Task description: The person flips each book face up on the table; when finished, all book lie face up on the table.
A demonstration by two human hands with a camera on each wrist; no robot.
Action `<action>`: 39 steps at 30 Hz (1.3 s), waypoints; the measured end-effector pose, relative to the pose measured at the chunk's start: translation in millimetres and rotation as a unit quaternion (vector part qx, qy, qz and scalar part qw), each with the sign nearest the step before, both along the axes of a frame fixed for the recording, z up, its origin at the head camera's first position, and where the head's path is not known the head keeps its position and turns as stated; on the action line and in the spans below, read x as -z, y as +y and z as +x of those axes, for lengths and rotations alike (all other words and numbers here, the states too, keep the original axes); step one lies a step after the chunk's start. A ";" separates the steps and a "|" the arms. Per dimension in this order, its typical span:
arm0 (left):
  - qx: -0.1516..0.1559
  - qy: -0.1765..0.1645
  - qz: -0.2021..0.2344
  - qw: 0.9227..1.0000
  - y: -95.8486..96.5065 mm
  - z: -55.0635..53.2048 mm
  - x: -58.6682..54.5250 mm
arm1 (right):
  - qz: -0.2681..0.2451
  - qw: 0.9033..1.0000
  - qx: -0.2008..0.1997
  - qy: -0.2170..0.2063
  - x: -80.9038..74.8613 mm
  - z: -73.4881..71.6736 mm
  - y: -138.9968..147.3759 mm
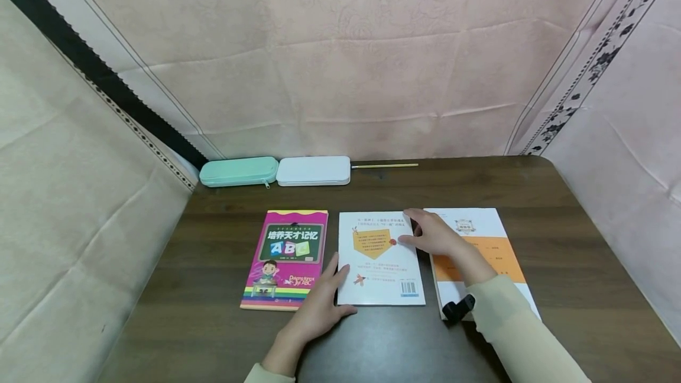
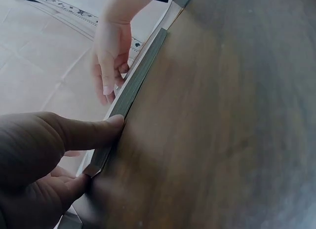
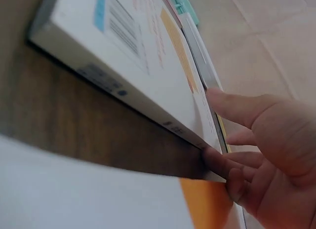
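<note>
At the far left corner of the worktop [image 1: 596, 288] lies a mint case [image 1: 239, 171], a white case [image 1: 314, 171] right beside it along the far edge, and a thin yellow stick [image 1: 385, 165] continuing the row. Nearer the front edge, the pink book [image 1: 287, 241] is leftmost of three. The left hand [image 1: 318, 303] overlaps its lower right corner in the head view, and I cannot tell if they touch. That hand is spread around the near left corner of the white book [image 1: 380, 259], which lies flat in the middle; the left wrist view adds the thumb resting along the book's near edge and a fingertip at the corner. At the far right corner the right hand [image 1: 436, 235] spans the edges, thumb and finger apart; only the right wrist view shows the printed spine [image 3: 143, 105] they meet. Rightmost, under the right forearm, lies the orange-and-white book [image 1: 497, 259], with a black wrist device [image 1: 459, 310] over its near part.
</note>
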State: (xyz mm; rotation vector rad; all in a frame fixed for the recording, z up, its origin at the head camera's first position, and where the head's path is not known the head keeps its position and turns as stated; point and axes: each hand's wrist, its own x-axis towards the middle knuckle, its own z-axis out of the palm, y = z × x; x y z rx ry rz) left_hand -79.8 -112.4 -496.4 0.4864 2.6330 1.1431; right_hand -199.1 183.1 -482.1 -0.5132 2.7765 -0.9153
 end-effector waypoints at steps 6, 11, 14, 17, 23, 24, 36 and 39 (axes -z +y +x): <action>-0.008 0.002 -0.016 1.000 4.2 -0.6 -1.7 | -0.010 0.999 0.028 -0.026 2.7 -2.4 3.8; -0.011 0.004 -0.027 1.000 5.6 -0.6 -2.2 | -0.065 0.997 0.030 -0.007 3.1 -3.2 10.5; -0.007 0.000 -0.035 0.999 5.4 -1.6 -2.4 | -0.087 0.996 0.019 0.012 2.6 -3.9 15.7; -0.001 -0.008 -0.045 0.999 4.9 -2.5 -2.5 | -0.085 0.996 0.003 0.033 1.5 -4.6 19.7; 0.012 -0.015 -0.043 0.999 1.8 -0.2 -1.5 | -0.021 0.996 -0.047 0.079 -4.4 -4.3 27.3; 0.011 -0.018 -0.040 0.999 1.5 0.8 -1.1 | -0.019 0.995 -0.054 0.086 -5.2 -4.1 29.2; -0.062 0.070 -0.014 0.995 1.9 8.6 -6.0 | -0.196 0.978 -0.062 0.017 -11.7 -5.6 38.5; -0.119 0.125 0.010 0.985 -0.3 8.4 -7.5 | -0.243 0.967 -0.075 0.013 -12.4 -6.3 40.1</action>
